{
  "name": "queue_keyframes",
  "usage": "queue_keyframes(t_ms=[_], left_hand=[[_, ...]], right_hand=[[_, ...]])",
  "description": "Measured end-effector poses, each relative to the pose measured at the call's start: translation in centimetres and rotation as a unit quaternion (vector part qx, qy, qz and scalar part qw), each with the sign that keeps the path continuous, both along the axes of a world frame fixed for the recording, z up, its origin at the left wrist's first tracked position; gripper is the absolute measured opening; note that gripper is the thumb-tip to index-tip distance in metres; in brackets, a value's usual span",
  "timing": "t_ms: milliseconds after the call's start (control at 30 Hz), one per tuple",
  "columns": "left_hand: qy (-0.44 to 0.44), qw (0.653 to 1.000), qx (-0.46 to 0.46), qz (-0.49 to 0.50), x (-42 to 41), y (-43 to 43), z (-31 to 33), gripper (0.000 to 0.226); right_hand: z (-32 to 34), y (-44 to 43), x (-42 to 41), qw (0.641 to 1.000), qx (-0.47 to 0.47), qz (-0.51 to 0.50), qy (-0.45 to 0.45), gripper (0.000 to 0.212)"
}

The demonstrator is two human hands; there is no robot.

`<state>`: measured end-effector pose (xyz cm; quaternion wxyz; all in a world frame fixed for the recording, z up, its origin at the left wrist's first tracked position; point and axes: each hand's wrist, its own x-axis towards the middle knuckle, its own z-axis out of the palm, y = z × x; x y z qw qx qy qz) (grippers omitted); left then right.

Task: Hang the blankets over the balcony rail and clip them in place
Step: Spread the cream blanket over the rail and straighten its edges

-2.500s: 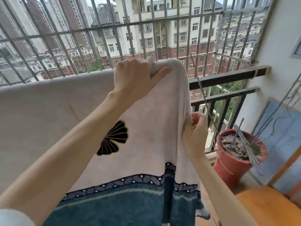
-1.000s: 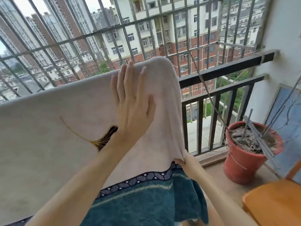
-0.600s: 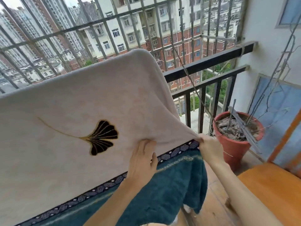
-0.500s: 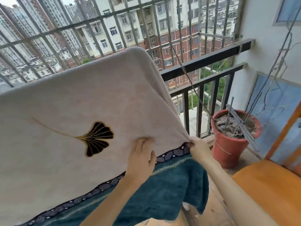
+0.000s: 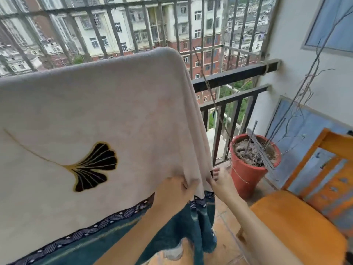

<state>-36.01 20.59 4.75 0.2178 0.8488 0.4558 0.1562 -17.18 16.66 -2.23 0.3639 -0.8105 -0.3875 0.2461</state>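
No lettering, brand, number or sign can be read; the cream blanket shows only a ginkgo-leaf motif, left of the left hand.

Left hand and, apparently, right hand pinch the draped blanket.

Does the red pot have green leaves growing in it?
No, the red pot holds only dry brown twigs and bare grey sticks, with no green leaf on them.

One blanket, one rail, two hands (left hand, right hand), one flowerpot, one chair.
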Motion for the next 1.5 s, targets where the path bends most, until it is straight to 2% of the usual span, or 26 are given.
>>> queue_keyframes(t_ms=[67, 100, 200, 333, 400, 533, 667, 767, 833, 900, 967, 1033, 1100, 1133, 1233, 1333, 1433, 1500], left_hand=[[-0.004, 1.000, -0.008, 0.006, 0.6, 0.6, -1.0, 0.058], [-0.008, 1.000, -0.020, 0.010, 0.7, 0.7, -1.1, 0.056], [0.004, 0.999, -0.022, 0.026, 0.8, 0.8, -1.7, 0.054], [0.042, 0.998, -0.018, 0.050, 2.5, 1.3, -2.9, 0.052], [0.042, 0.996, -0.019, 0.070, 4.0, 1.3, -3.3, 0.046], [0.068, 0.985, -0.025, 0.155, 6.4, 1.1, -4.5, 0.068], [0.067, 0.963, -0.050, 0.256, 8.1, 0.0, -4.8, 0.072], [0.056, 0.942, -0.069, 0.324, 9.4, -1.5, -3.9, 0.065], [0.057, 0.922, -0.081, 0.374, 10.5, -2.5, -3.3, 0.063], [0.057, 0.907, -0.086, 0.409, 11.4, -3.3, -2.7, 0.062], [0.051, 0.897, -0.080, 0.432, 11.9, -3.7, -1.8, 0.061], [0.035, 0.889, -0.074, 0.450, 11.7, -3.8, -0.8, 0.056], [0.033, 0.889, -0.063, 0.453, 11.2, -3.5, 0.1, 0.054], [0.040, 0.890, -0.057, 0.450, 11.0, -3.2, 0.4, 0.055], [0.057, 0.889, -0.047, 0.451, 11.1, -1.7, 0.5, 0.070], [0.059, 0.881, -0.053, 0.466, 11.3, -0.8, -0.3, 0.074], [0.081, 0.885, -0.071, 0.453, 11.7, -1.0, -2.0, 0.077], [0.109, 0.894, -0.091, 0.426, 12.5, -1.0, -3.0, 0.082]], right_hand=[[1.5, 0.4, 0.9, 0.999, 0.033, 0.025, -0.003, 0.055], [1.9, 0.8, 1.4, 0.997, 0.040, 0.065, 0.000, 0.055], [2.6, 1.9, 2.1, 0.990, 0.010, 0.138, -0.009, 0.026], [2.3, 4.0, 5.2, 0.987, -0.004, 0.156, -0.040, 0.026], [2.6, 5.2, 7.9, 0.982, 0.001, 0.168, -0.087, 0.020], [4.8, 8.7, 14.0, 0.957, 0.036, 0.194, -0.213, 0.021], [7.3, 13.6, 16.4, 0.934, 0.089, 0.236, -0.252, 0.020], [7.5, 17.7, 14.1, 0.933, 0.106, 0.276, -0.206, 0.018], [7.2, 19.3, 11.0, 0.938, 0.083, 0.304, -0.143, 0.020], [6.5, 19.4, 7.2, 0.926, 0.055, 0.370, -0.056, 0.014], [5.5, 18.2, 3.8, 0.878, 0.006, 0.478, 0.022, 0.012], [4.9, 16.7, 1.9, 0.802, -0.044, 0.596, 0.025, 0.020], [4.3, 16.5, 1.5, 0.764, -0.076, 0.640, 0.030, 0.029], [4.2, 16.7, 1.8, 0.759, -0.083, 0.643, 0.056, 0.029], [4.2, 17.5, 3.2, 0.758, -0.073, 0.631, 0.147, 0.005], [4.2, 17.8, 5.1, 0.766, -0.076, 0.617, 0.163, 0.032], [4.2, 18.1, 6.8, 0.765, -0.082, 0.602, 0.214, 0.030], [4.4, 18.6, 7.5, 0.777, -0.077, 0.591, 0.202, 0.031]])
